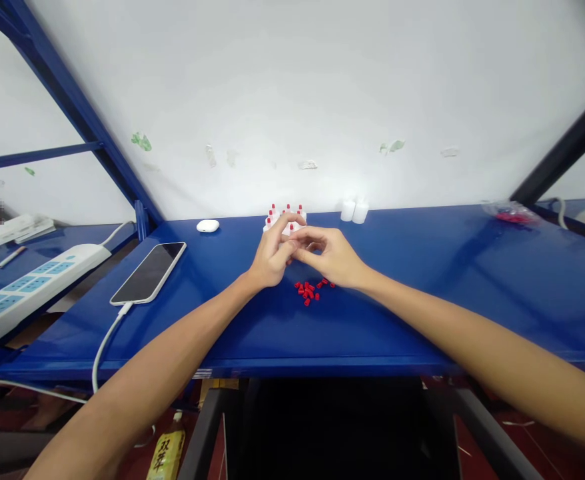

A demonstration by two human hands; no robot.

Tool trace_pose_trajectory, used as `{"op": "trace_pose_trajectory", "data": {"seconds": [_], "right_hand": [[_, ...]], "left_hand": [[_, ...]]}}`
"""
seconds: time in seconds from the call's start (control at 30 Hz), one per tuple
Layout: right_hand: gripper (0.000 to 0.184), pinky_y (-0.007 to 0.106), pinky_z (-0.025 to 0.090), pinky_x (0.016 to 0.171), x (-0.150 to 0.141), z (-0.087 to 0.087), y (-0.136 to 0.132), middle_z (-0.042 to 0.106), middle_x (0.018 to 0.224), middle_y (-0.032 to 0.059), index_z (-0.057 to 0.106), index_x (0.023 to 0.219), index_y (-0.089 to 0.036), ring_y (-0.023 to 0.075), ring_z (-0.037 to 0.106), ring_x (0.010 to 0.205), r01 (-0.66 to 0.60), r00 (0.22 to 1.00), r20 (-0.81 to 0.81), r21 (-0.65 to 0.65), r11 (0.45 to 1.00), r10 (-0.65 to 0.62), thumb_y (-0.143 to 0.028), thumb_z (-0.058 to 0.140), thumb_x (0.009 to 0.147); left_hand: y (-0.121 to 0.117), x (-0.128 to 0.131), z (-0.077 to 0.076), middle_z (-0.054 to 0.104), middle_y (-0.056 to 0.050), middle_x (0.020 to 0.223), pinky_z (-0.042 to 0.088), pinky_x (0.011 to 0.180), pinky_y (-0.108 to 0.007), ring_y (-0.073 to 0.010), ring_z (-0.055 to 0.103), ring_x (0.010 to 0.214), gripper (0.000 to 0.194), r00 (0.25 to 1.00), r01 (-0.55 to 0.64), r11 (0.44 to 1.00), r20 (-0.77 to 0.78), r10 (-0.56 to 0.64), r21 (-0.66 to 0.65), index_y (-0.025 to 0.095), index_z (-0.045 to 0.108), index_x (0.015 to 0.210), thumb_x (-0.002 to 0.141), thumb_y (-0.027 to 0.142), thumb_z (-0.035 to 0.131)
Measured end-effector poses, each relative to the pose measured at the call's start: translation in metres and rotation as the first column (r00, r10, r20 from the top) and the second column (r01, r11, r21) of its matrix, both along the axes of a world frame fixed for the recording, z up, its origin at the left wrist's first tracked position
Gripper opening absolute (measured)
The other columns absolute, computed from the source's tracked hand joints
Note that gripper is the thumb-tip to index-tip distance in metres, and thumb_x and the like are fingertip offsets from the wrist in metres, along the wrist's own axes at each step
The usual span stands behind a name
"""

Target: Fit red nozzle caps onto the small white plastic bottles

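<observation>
My left hand (273,257) and my right hand (330,253) meet over the middle of the blue table. The fingertips of both are pinched together, and whatever they hold is hidden behind the fingers. Just beyond them stands a cluster of small white bottles with red tips (269,223), partly covered by my hands. Below my right hand lies a loose pile of small red caps (307,291), a few of them close under the palm.
Two white cylinders (360,212) stand near the wall. A white earbud case (208,226) and a charging phone (148,273) lie to the left, beside a power strip (37,283). A clear bag with red pieces (513,215) rests at the far right.
</observation>
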State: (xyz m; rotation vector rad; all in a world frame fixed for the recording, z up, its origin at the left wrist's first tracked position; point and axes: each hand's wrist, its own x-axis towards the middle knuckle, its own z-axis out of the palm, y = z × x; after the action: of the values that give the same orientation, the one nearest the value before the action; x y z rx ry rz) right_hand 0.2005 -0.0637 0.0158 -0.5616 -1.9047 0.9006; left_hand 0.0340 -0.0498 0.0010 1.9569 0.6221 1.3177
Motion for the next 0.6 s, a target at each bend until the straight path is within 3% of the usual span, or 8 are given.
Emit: {"op": "trace_pose_trajectory", "data": {"seconds": [0.1, 0.2, 0.27, 0.33, 0.43, 0.53, 0.6], "right_hand": [[0.012, 0.032, 0.052, 0.070, 0.002, -0.001, 0.004, 0.071, 0.079, 0.0016, 0.068, 0.092, -0.018, 0.0159, 0.066, 0.070, 0.043, 0.999, 0.030, 0.025, 0.999, -0.044, -0.028, 0.063, 0.088], [0.018, 0.030, 0.049, 0.064, 0.006, 0.000, 0.013, 0.066, 0.077, 0.0007, 0.064, 0.094, -0.019, 0.0149, 0.061, 0.067, 0.194, 0.980, -0.043, 0.017, 0.981, -0.193, -0.035, 0.063, 0.089], [0.019, 0.029, 0.046, 0.063, 0.011, 0.001, 0.020, 0.064, 0.079, 0.0005, 0.060, 0.097, -0.019, 0.0144, 0.058, 0.066, 0.330, 0.943, -0.060, 0.044, 0.943, -0.327, -0.037, 0.061, 0.089], [0.015, 0.030, 0.044, 0.063, 0.016, 0.003, 0.026, 0.064, 0.080, 0.0005, 0.058, 0.098, -0.020, 0.0145, 0.056, 0.065, 0.421, 0.902, 0.040, 0.145, 0.895, -0.431, -0.033, 0.058, 0.091], [0.014, 0.030, 0.039, 0.062, 0.019, 0.005, 0.030, 0.066, 0.078, 0.0012, 0.059, 0.102, -0.022, 0.0167, 0.056, 0.064, 0.433, 0.795, 0.310, 0.312, 0.846, -0.522, -0.026, 0.053, 0.091], [0.020, 0.030, 0.036, 0.061, 0.019, 0.003, 0.030, 0.069, 0.081, 0.0034, 0.061, 0.108, -0.022, 0.0202, 0.059, 0.069, 0.396, 0.695, 0.479, 0.368, 0.841, -0.536, -0.026, 0.048, 0.093], [0.024, 0.031, 0.036, 0.062, 0.018, 0.000, 0.029, 0.071, 0.085, 0.0048, 0.062, 0.112, -0.023, 0.0219, 0.061, 0.074, 0.373, 0.677, 0.514, 0.378, 0.847, -0.527, -0.027, 0.046, 0.095]], "left_hand": [[-0.001, 0.000, 0.001, 0.051, 0.007, 0.055, 0.037, 0.047, -0.023, -0.0102, 0.045, 0.042, 0.030, 0.996, -0.052, 0.997, -0.067, 0.055, 0.051, 0.021, 0.049, 0.115, 0.091, 0.039, 0.051], [0.001, -0.003, 0.001, 0.053, 0.007, 0.055, 0.038, 0.049, -0.024, -0.0114, 0.047, 0.043, 0.034, 0.967, -0.228, 0.968, -0.095, 0.238, 0.108, 0.021, 0.048, 0.118, 0.096, 0.045, 0.044], [0.004, -0.006, 0.001, 0.052, 0.007, 0.054, 0.038, 0.051, -0.024, -0.0115, 0.047, 0.044, 0.027, 0.923, -0.349, 0.927, -0.119, 0.365, 0.136, 0.021, 0.052, 0.112, 0.097, 0.040, 0.041], [0.008, -0.009, 0.000, 0.051, 0.007, 0.054, 0.039, 0.053, -0.024, -0.0117, 0.048, 0.047, 0.019, 0.892, -0.405, 0.902, -0.153, 0.426, 0.150, 0.021, 0.055, 0.102, 0.095, 0.030, 0.040], [0.011, -0.009, 0.000, 0.053, 0.005, 0.058, 0.041, 0.055, -0.024, -0.0124, 0.051, 0.051, 0.019, 0.877, -0.421, 0.892, -0.177, 0.447, 0.164, 0.020, 0.056, 0.093, 0.092, 0.022, 0.037], [0.011, -0.006, 0.003, 0.055, 0.004, 0.060, 0.043, 0.056, -0.024, -0.0121, 0.053, 0.053, 0.025, 0.874, -0.408, 0.887, -0.190, 0.448, 0.214, 0.019, 0.056, 0.084, 0.097, 0.029, 0.037], [0.008, -0.004, 0.005, 0.055, 0.003, 0.055, 0.043, 0.056, -0.023, -0.0113, 0.054, 0.050, 0.038, 0.885, -0.350, 0.909, -0.237, 0.401, 0.227, 0.018, 0.055, 0.072, 0.100, 0.037, 0.038]]}}
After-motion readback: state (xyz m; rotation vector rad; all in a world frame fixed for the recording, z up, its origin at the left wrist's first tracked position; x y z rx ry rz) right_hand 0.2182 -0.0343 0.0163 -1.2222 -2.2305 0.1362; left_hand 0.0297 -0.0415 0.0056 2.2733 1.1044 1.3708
